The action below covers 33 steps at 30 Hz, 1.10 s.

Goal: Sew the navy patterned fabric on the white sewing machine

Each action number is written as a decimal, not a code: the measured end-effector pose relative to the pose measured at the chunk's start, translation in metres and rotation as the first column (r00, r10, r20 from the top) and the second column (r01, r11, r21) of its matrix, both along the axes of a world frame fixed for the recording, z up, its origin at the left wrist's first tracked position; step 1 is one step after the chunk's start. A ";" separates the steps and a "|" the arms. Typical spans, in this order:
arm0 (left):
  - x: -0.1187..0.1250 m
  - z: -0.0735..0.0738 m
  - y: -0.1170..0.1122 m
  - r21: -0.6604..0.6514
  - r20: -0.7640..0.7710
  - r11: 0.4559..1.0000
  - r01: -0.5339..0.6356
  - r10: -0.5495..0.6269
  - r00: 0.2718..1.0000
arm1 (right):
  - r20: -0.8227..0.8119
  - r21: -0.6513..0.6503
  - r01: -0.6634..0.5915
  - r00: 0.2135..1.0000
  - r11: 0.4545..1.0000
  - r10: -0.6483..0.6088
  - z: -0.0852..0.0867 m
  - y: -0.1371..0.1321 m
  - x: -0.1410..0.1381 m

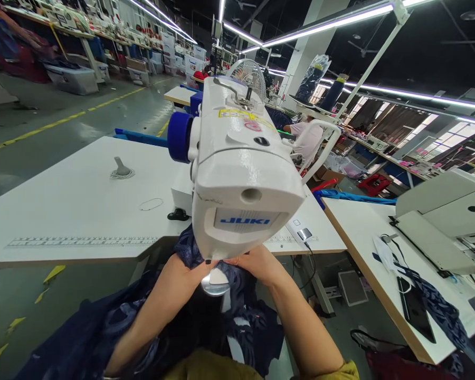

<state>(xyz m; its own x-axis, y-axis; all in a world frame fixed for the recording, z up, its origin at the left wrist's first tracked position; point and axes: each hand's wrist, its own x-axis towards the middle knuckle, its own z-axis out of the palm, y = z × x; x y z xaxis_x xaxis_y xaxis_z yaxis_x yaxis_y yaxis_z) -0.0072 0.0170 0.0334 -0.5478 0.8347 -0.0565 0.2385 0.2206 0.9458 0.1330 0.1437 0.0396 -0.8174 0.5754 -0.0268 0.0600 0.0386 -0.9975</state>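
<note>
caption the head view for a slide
Left hand and right hand on navy patterned fabric at a white JUKI machine.

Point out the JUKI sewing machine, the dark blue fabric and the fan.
JUKI sewing machine (pixel 247 169): head view, white casing.
Dark blue fabric (pixel 83 338): head view, lower-left drape.
Fan (pixel 257 76): head view, its grille.

Top's (pixel 209 367) kind of an olive-mustard colour, pretty wrinkled, and there's a bit of matching sleeve (pixel 342 372) on the right arm (pixel 306 327). Left hand (pixel 182 279) and right hand (pixel 259 266) are both bare, and the right forearm's uncovered too, with that sleeve's edge looking loose and creased.
</note>
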 end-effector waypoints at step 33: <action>0.000 -0.007 0.000 0.115 0.247 0.992 -0.059 0.029 0.969 | 0.008 0.106 0.105 0.994 0.989 -0.106 -0.020 -0.009 0.015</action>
<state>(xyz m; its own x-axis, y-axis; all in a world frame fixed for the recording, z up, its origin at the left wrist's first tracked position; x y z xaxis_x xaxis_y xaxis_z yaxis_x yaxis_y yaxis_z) -0.0076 0.0167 0.0262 -0.5663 0.8189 -0.0937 -0.0105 0.1066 0.9942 0.1477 0.1351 0.0193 -0.7519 0.6586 0.0280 0.0827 0.1364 -0.9872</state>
